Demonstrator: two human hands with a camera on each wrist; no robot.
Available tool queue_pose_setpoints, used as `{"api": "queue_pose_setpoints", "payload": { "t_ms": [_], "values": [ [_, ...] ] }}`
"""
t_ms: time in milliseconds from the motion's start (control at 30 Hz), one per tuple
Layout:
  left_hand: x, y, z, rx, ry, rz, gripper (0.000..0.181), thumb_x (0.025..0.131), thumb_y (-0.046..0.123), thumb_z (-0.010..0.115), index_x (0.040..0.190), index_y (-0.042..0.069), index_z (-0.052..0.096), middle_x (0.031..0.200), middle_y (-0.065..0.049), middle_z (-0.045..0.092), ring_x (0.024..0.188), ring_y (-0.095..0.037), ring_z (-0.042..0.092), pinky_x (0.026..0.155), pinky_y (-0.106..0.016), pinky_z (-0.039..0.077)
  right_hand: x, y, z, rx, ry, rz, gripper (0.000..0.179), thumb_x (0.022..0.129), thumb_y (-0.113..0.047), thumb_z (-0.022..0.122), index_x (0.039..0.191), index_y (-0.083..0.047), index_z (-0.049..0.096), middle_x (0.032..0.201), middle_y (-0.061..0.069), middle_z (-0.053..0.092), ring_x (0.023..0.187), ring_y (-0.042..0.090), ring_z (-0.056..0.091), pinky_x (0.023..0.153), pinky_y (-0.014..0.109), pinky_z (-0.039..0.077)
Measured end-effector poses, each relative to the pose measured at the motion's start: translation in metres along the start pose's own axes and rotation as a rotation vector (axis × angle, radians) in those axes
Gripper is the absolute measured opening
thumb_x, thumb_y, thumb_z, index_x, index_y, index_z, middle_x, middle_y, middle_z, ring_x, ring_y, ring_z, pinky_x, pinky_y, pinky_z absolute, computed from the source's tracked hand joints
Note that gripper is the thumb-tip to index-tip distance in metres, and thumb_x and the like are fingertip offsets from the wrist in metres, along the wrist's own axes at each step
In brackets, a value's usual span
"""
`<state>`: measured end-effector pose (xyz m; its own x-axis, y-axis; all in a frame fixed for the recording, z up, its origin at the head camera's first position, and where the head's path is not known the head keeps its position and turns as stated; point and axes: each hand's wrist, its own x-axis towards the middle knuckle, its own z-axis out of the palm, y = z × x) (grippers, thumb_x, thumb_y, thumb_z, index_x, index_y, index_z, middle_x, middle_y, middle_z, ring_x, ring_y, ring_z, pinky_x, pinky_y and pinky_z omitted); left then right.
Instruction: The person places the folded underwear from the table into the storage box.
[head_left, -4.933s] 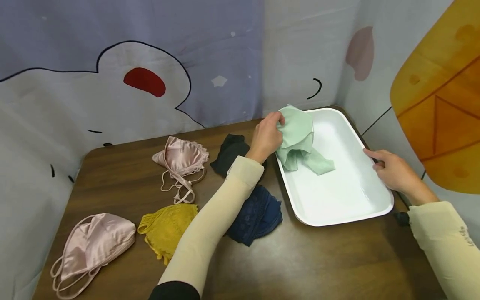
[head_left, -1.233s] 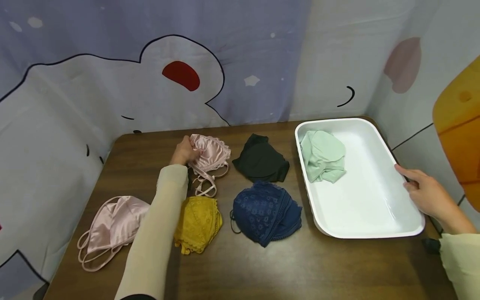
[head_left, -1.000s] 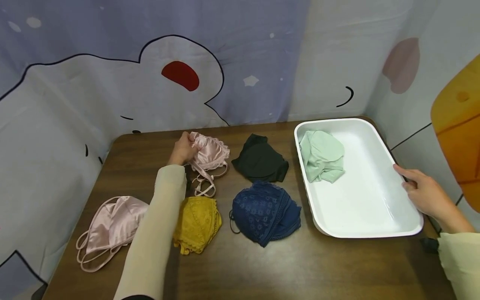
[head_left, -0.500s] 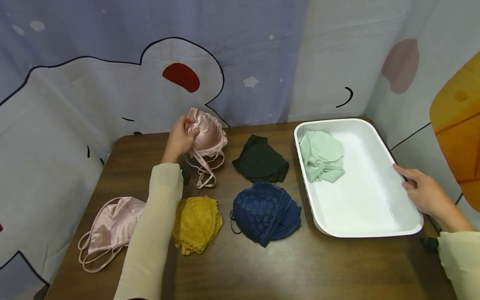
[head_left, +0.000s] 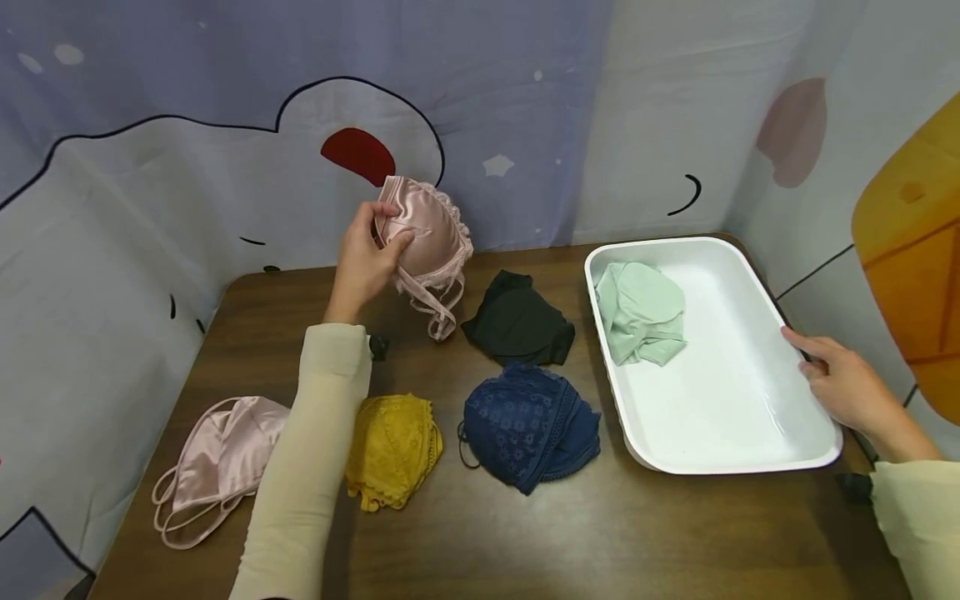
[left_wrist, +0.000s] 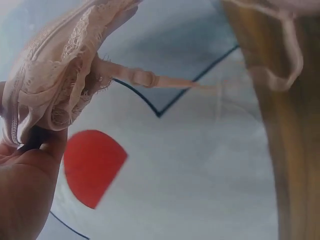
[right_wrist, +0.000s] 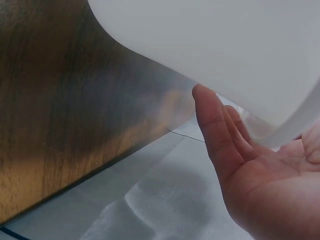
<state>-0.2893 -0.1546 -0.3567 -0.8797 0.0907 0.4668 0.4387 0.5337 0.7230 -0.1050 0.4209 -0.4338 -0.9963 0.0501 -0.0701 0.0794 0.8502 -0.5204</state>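
My left hand pinches a pink satin bra with lace trim, held up above the back of the table, its straps dangling. In the left wrist view the thumb presses on the folded bra. At the right, my right hand grips the side rim of a white tray; the right wrist view has the fingers against the tray's underside. A light green bra lies inside the tray at its left.
On the brown table lie a dark green bra, a navy lace bra, a yellow lace bra and another pink satin bra. A printed curtain hangs behind the table.
Earlier my left hand put the light green bra into the tray. It then took hold of the lace-trimmed pink bra and lifted it off the table. My right hand stays at the tray rim.
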Motion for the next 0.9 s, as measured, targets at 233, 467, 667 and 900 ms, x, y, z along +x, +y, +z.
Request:
{"api": "queue_pose_setpoints", "payload": {
  "t_ms": [233, 467, 667, 900],
  "values": [
    [0.004, 0.019, 0.001, -0.015, 0.040, 0.064, 0.038, 0.084, 0.015, 0.073, 0.114, 0.003, 0.053, 0.105, -0.011, 0.058, 0.087, -0.013, 0.048, 0.075, -0.025, 0.037, 0.000, -0.002, 0.001, 0.013, 0.001, -0.004, 0.047, 0.096, 0.002, 0.040, 0.142, 0.003, 0.031, 0.127, 0.038, 0.035, 0.103, 0.052, 0.039, 0.078, 0.063, 0.034],
    [0.010, 0.041, 0.007, -0.066, 0.079, 0.138, 0.038, 0.083, 0.011, 0.074, 0.113, 0.000, 0.053, 0.108, -0.011, 0.059, 0.086, -0.011, 0.049, 0.073, -0.023, 0.039, 0.000, -0.004, 0.003, 0.015, 0.004, -0.015, 0.047, 0.096, 0.002, 0.040, 0.142, 0.002, 0.032, 0.127, 0.037, 0.036, 0.103, 0.051, 0.040, 0.078, 0.061, 0.035],
    [0.012, 0.073, 0.013, -0.111, 0.092, 0.174, 0.038, 0.083, 0.004, 0.072, 0.113, -0.005, 0.051, 0.111, -0.016, 0.058, 0.092, -0.015, 0.051, 0.078, -0.022, 0.040, 0.001, -0.005, 0.007, 0.024, 0.009, -0.017, 0.047, 0.096, 0.002, 0.040, 0.142, 0.002, 0.032, 0.127, 0.036, 0.036, 0.104, 0.051, 0.040, 0.079, 0.061, 0.035],
    [0.010, 0.103, 0.032, -0.199, 0.076, 0.193, 0.035, 0.083, -0.002, 0.069, 0.111, -0.009, 0.050, 0.111, -0.021, 0.057, 0.088, -0.017, 0.050, 0.074, -0.022, 0.040, 0.001, -0.008, 0.009, 0.039, 0.003, -0.010, 0.047, 0.097, 0.002, 0.039, 0.143, 0.001, 0.031, 0.128, 0.035, 0.036, 0.107, 0.052, 0.040, 0.081, 0.063, 0.035]
  ]
}}
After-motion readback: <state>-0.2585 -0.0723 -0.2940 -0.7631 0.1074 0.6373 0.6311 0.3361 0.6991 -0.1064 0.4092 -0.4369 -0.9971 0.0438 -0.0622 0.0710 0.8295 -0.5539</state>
